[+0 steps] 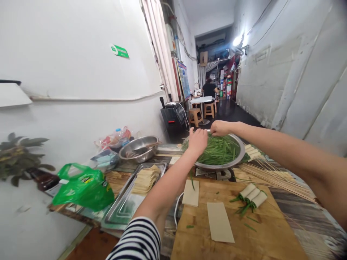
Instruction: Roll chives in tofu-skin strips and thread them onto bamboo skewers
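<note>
A wide metal bowl [240, 153] full of long green chives [218, 151] stands behind the cutting board. My left hand [198, 141] is over its far left side with curled fingers; what they grip is hidden. Beside it, my right hand [221, 128] pinches chives at the back of the bowl. On the wooden board [200, 238] lies a flat beige tofu sheet [220, 222]. Another tofu sheet [190, 193] is at the board's left edge, a chive strand hanging over it. Several tofu rolls [253, 196] with chive ends sticking out sit on the right.
Left of the board, a metal tray [127, 206] bears stacked tofu sheets [146, 177]. A green plastic bag [84, 186] and a metal basin [139, 148] stand further left. Wooden skewers [279, 180] and more rolls [252, 151] lie right. A person [210, 89] sits far back.
</note>
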{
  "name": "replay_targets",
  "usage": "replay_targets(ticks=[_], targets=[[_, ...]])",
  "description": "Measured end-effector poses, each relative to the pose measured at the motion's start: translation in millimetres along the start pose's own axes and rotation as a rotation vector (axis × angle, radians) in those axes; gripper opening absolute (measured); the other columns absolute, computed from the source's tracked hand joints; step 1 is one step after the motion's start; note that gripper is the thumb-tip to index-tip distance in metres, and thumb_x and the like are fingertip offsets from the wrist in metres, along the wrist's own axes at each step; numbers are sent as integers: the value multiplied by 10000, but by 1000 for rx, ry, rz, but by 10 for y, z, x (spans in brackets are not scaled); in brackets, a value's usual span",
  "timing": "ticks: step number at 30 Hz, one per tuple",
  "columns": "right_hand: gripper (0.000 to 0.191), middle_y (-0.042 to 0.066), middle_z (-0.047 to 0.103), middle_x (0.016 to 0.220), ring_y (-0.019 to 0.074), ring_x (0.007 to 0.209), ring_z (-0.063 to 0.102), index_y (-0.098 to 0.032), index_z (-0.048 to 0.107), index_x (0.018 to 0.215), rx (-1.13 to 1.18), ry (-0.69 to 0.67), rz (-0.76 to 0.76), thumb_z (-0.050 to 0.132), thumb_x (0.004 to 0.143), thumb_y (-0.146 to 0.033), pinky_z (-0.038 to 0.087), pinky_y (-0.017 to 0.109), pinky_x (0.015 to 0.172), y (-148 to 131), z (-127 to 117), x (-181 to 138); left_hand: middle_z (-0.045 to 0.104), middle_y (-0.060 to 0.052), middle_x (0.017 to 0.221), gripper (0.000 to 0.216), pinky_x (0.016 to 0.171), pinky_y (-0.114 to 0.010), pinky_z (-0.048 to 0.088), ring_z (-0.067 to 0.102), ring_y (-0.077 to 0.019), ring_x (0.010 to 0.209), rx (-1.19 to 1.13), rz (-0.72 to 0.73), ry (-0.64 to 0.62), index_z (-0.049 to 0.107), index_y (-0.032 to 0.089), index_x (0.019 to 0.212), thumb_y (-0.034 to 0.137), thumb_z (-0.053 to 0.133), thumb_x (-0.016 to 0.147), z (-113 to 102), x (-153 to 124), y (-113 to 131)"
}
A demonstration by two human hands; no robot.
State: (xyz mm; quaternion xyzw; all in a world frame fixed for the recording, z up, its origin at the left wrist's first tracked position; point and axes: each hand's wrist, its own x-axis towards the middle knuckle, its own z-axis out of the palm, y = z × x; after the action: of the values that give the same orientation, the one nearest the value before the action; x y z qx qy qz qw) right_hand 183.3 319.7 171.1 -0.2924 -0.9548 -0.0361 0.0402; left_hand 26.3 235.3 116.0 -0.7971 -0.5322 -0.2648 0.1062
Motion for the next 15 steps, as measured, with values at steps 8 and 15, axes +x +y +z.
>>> replay_targets(ticks=[8,15], targets=[[248,-26,562,496,88,495,476,-136,717,653,470,233,284,578,737,-324,342,211,510,94,83,-217,720,-64,1058,308,992,-353,429,622,-227,1054,-568,-145,-17,690,193,1073,204,411,943,344,316,-125],[215,-10,573,481,72,436,480,-140,633,568,804,401,457,636,725,-286,403,183,447,13,201,-162,714,-46,1034,252,1016,-339,412,600,-220,1084,-919,-241,61,708,190,996,118,499,873,465,480,-49]])
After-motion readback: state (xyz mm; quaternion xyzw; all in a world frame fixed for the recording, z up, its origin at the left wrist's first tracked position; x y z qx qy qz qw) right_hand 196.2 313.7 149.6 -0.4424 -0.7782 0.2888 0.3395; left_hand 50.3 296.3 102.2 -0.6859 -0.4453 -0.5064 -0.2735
